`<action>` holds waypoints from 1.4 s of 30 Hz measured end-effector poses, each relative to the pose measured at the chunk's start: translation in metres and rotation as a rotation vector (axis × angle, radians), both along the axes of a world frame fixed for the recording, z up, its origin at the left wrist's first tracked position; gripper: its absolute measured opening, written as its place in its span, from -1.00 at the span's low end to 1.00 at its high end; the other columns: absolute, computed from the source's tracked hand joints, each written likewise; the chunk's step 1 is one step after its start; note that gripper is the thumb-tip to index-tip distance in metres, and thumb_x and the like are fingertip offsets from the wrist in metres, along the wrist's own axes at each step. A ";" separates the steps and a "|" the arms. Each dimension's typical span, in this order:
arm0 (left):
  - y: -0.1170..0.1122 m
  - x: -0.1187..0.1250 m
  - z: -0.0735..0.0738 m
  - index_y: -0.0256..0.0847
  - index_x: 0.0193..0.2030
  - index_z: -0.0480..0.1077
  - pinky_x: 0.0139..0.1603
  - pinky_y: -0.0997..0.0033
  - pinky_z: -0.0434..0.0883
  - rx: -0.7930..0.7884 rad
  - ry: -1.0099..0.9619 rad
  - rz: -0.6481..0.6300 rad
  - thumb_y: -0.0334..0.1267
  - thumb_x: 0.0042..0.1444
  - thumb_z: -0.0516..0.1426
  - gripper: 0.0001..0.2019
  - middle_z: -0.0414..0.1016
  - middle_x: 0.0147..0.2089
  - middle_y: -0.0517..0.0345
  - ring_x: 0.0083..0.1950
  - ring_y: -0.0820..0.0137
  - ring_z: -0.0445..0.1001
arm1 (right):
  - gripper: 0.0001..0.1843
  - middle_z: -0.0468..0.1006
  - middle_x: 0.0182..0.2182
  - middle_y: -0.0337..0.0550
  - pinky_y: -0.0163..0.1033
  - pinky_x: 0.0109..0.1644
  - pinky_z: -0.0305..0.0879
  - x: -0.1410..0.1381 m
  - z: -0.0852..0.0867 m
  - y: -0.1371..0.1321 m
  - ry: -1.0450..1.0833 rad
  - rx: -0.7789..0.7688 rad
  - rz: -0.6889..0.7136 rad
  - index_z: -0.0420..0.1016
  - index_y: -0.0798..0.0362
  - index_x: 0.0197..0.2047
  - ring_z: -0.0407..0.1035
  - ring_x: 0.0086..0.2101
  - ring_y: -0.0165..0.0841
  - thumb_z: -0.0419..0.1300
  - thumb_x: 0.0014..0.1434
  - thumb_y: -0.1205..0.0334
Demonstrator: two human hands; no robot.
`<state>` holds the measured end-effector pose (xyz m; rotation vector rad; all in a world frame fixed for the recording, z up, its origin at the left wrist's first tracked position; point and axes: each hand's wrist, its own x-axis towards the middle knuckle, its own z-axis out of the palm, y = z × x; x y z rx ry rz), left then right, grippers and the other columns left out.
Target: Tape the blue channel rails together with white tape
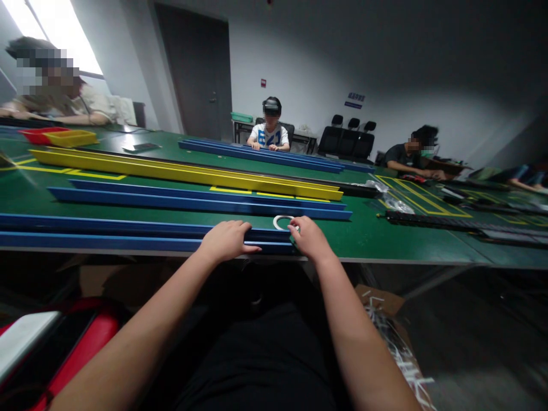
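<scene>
A long blue channel rail (141, 240) lies along the table's near edge, with its right end in front of me. My left hand (226, 240) grips it near that end, fingers curled over the far side and thumb stretched along the near side. At the rail's end, my right hand (309, 237) has thumb and fingers pinched together; whatever is between them is too small to make out. A white ring (280, 221), which looks like a roll of tape, lies just behind the right fingers and is partly hidden by them.
Farther back on the green table (368, 237) lie more blue rails (201, 201), a yellow rail (188, 174) and dark strips (428, 220). Red and yellow trays (71, 138) stand left. Several people sit around the table. A box of white strips (391, 331) is below right.
</scene>
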<state>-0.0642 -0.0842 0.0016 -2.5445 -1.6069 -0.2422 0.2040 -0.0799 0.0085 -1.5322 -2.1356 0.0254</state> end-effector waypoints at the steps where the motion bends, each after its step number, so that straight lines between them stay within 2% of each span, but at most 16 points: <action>1: 0.000 0.000 0.000 -0.11 0.09 0.37 0.03 0.18 0.30 0.004 0.000 0.000 0.43 -0.02 0.02 -0.26 0.54 -0.05 -0.06 0.00 0.08 0.48 | -0.71 0.52 -0.06 -0.08 -0.27 0.04 0.20 -0.006 -0.003 0.004 -0.033 -0.030 0.039 0.49 0.00 -0.01 0.35 -0.06 -0.34 0.00 0.32 0.24; 3: 0.001 -0.001 -0.001 -0.11 0.07 0.38 0.02 0.18 0.30 0.006 0.001 0.001 0.43 -0.02 0.01 -0.26 0.54 -0.06 -0.06 -0.01 0.08 0.48 | -0.58 0.48 0.06 -0.12 -0.24 0.08 0.17 -0.007 -0.008 0.012 -0.122 -0.110 0.054 0.46 -0.06 0.08 0.31 0.03 -0.32 -0.02 0.26 0.42; 6: 0.001 -0.002 0.000 -0.12 0.06 0.38 -0.01 0.18 0.30 0.008 -0.004 -0.011 0.44 -0.02 0.00 -0.27 0.54 -0.07 -0.06 -0.03 0.08 0.49 | -0.46 0.47 0.10 -0.20 -0.09 0.09 0.14 0.008 -0.011 0.020 -0.265 -0.273 0.007 0.43 -0.21 0.14 0.28 0.07 -0.21 0.03 0.18 0.47; 9: 0.001 -0.003 0.000 -0.11 0.05 0.39 -0.02 0.18 0.30 0.012 -0.017 -0.014 0.44 -0.02 0.00 -0.27 0.54 -0.08 -0.06 -0.03 0.08 0.48 | -0.55 0.51 0.05 -0.21 -0.08 0.06 0.14 0.023 -0.012 0.023 -0.321 -0.304 -0.008 0.49 -0.23 0.07 0.27 0.06 -0.18 0.09 0.18 0.39; 15: 0.002 -0.005 -0.002 -0.12 0.02 0.39 -0.03 0.20 0.29 0.007 -0.018 -0.009 0.45 -0.02 0.00 -0.28 0.53 -0.09 -0.06 -0.04 0.09 0.48 | -0.76 0.55 -0.07 -0.11 -0.21 -0.06 0.17 0.032 -0.014 0.027 -0.395 -0.272 -0.064 0.58 -0.10 -0.12 0.33 -0.05 -0.22 0.12 0.22 0.24; 18: 0.003 -0.005 -0.003 -0.12 0.01 0.38 -0.02 0.21 0.29 0.012 -0.014 -0.011 0.45 -0.02 -0.01 -0.28 0.53 -0.10 -0.04 -0.03 0.10 0.48 | -0.79 0.56 -0.12 -0.09 -0.24 -0.09 0.16 0.036 -0.015 0.028 -0.387 -0.294 -0.099 0.59 -0.07 -0.18 0.35 -0.10 -0.25 0.13 0.23 0.22; 23: 0.003 -0.006 -0.004 -0.12 0.04 0.37 -0.01 0.21 0.29 0.017 -0.015 -0.016 0.45 -0.01 -0.02 -0.27 0.53 -0.09 -0.04 -0.03 0.11 0.48 | -0.78 0.56 -0.19 -0.03 -0.29 -0.18 0.16 0.043 -0.015 0.025 -0.378 -0.319 -0.048 0.58 0.05 -0.23 0.38 -0.24 -0.33 0.09 0.25 0.24; 27: 0.002 -0.005 -0.003 -0.12 0.04 0.38 0.01 0.20 0.28 0.008 -0.020 -0.007 0.45 -0.03 0.00 -0.27 0.54 -0.08 -0.05 -0.01 0.10 0.47 | -0.79 0.56 -0.21 -0.03 -0.29 -0.24 0.14 0.044 -0.010 0.020 -0.388 -0.330 -0.039 0.54 0.06 -0.26 0.38 -0.30 -0.34 0.06 0.25 0.26; 35: 0.002 -0.005 -0.004 -0.11 0.01 0.38 -0.01 0.18 0.30 0.021 -0.018 -0.019 0.45 -0.02 -0.01 -0.28 0.54 -0.10 -0.05 -0.02 0.09 0.48 | -0.88 0.56 -0.30 -0.17 -0.29 -0.28 0.09 0.041 0.005 0.010 -0.254 -0.396 -0.062 0.42 0.00 -0.27 0.32 -0.37 -0.37 0.09 0.22 0.18; 42: 0.001 -0.005 -0.001 -0.10 0.03 0.38 0.00 0.20 0.30 0.002 -0.015 0.001 0.45 -0.03 0.01 -0.28 0.54 -0.09 -0.04 -0.02 0.10 0.48 | -0.70 0.49 -0.38 -0.18 -0.33 -0.35 0.07 0.032 0.004 0.010 0.014 -0.365 0.005 0.33 0.04 -0.26 0.25 -0.41 -0.40 -0.02 0.30 -0.02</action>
